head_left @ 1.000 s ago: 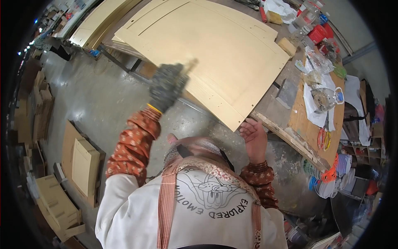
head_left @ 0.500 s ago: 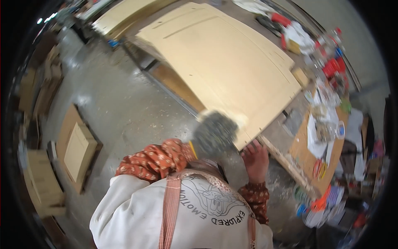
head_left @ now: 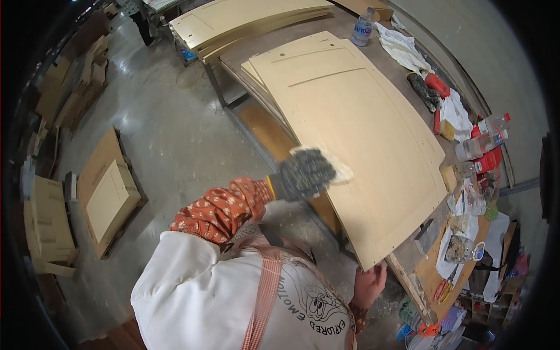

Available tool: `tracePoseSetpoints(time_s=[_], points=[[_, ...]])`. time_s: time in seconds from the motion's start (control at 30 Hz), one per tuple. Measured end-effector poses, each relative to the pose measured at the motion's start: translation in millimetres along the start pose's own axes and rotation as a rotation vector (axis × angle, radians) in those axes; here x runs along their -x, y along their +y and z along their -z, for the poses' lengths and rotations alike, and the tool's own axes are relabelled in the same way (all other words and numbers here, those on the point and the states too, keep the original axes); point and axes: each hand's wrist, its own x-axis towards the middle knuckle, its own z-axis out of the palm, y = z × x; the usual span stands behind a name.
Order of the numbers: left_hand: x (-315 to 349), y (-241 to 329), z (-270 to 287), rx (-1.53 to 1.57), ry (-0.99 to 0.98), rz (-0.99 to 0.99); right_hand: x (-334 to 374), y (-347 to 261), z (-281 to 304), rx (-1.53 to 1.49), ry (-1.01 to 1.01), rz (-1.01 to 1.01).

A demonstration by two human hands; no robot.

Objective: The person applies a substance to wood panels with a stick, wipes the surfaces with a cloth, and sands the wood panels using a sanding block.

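Observation:
A large cream-coloured flat panel [head_left: 373, 151] with grooved lines and small holes lies across the workbench, on top of another panel that shows along its left edge. My left hand [head_left: 304, 174], in a dark grey knitted glove with a yellow cuff, presses a pale cloth [head_left: 343, 172] onto the panel near its left edge. The fingers are closed over the cloth and partly hide it. At the panel's near corner my bare right hand [head_left: 370, 284] grips the edge with curled fingers; some fingers are hidden by the panel.
More panels [head_left: 245, 26] are stacked at the far end. Along the bench's right side lie a water bottle [head_left: 363, 28], white cloths [head_left: 402, 49], a dark glove [head_left: 422, 92] and several plastic bottles. Another stack [head_left: 108, 201] stands on the floor at left; a person [head_left: 140, 20] is far off.
My left hand has moved with the cloth along the panel's left edge, and the cloth shows more clearly. My right hand stays at the near corner. The whole view has shifted.

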Motion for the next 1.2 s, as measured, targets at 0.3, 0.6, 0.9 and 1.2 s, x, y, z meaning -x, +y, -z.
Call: tracePoseSetpoints(time_s=[0.3, 0.6, 0.9, 1.2], points=[[10.1, -238.8, 98.7, -0.211, -0.135, 0.789, 27.5, 1.0, -2.0, 0.356, 0.38, 0.439], [-39.3, -274.8, 70.3, -0.339, -0.337, 0.549, -0.5, 71.3, -157.0, 2.157, 0.282, 0.824], [-47.3, -289.6, 70.9, -0.415, -0.646, 0.741, -30.7, 61.9, -144.5, 2.207, 0.099, 0.81], [-32.7, -231.2, 99.2, -0.466, -0.648, 0.835, -50.1, 11.9, -117.5, 2.174, -0.067, 0.871]])
